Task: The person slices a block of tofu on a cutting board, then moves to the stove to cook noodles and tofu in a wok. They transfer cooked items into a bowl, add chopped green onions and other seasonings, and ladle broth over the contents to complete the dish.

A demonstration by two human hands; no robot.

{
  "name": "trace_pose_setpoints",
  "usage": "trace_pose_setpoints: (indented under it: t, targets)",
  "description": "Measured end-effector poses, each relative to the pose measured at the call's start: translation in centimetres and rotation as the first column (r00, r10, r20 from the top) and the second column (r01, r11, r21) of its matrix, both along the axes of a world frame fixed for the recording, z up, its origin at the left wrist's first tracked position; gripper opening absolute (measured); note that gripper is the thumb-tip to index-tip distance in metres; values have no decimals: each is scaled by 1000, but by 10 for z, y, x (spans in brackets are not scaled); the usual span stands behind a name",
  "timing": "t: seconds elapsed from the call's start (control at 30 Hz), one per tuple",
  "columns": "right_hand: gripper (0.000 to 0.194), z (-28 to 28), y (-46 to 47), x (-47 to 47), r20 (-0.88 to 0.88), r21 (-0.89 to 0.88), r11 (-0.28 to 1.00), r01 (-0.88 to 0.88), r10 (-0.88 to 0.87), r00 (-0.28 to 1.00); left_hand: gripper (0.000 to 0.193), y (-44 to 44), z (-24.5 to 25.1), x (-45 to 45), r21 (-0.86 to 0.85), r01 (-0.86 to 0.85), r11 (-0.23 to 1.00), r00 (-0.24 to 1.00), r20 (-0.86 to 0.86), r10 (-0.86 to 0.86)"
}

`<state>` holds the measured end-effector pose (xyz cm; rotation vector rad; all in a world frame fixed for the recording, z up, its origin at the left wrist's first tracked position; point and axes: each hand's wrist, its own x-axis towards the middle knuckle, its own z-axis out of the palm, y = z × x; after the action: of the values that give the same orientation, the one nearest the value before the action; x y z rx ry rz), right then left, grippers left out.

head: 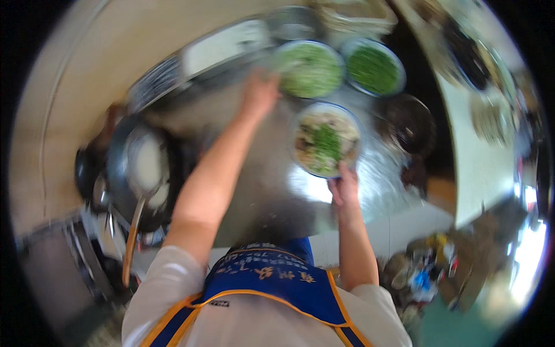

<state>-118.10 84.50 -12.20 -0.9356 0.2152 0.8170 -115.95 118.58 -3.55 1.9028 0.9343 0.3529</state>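
My right hand (345, 184) grips the near rim of a blue-edged white bowl (299, 161), thumb on top. Inside the bowl lies pale food, perhaps noodles, with darker pieces and a heap of chopped green herbs (326, 141). Blurred by motion, my left hand (261, 89) reaches to the left edge of a larger bowl of pale green shredded vegetable (308, 69); whether its fingers hold anything cannot be made out. Right of that stands a bowl of finely chopped dark green herbs (373, 69).
A wok (116, 152) at left holds a ladle with a wooden handle (133, 243) jutting toward me. Dark round cookware (409, 123) stands at right on the metal counter (269, 173). Farther right, a pale table (470, 173) bears stacked plates (491, 119). A white tray (227, 45) lies along the back.
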Motion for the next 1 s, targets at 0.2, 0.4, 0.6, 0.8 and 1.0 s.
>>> trace_pose_setpoints:
  t: [0.2,0.4,0.6,0.8,1.0]
  targets:
    - [54,28,24,-74,-15,9,998,67,-67,998,36,-82,9,-205,101,174,980,985,-4,-174]
    - [57,28,25,-149,97,40,989,-145,140,985,26,-129,26,-495,-39,169,985,870,-464,-168]
    - [72,41,57,-238,-6,2,985,-172,172,985,21,-51,3,-729,387,-604,697,601,-353,717]
    - [78,53,54,-302,169,-435,890,140,-72,983,45,54,-48,-777,-297,-793,532,581,-110,806]
    - [60,138,89,-344,613,-466,795,388,-25,789,29,81,-30,-780,-466,-592,658,725,49,687]
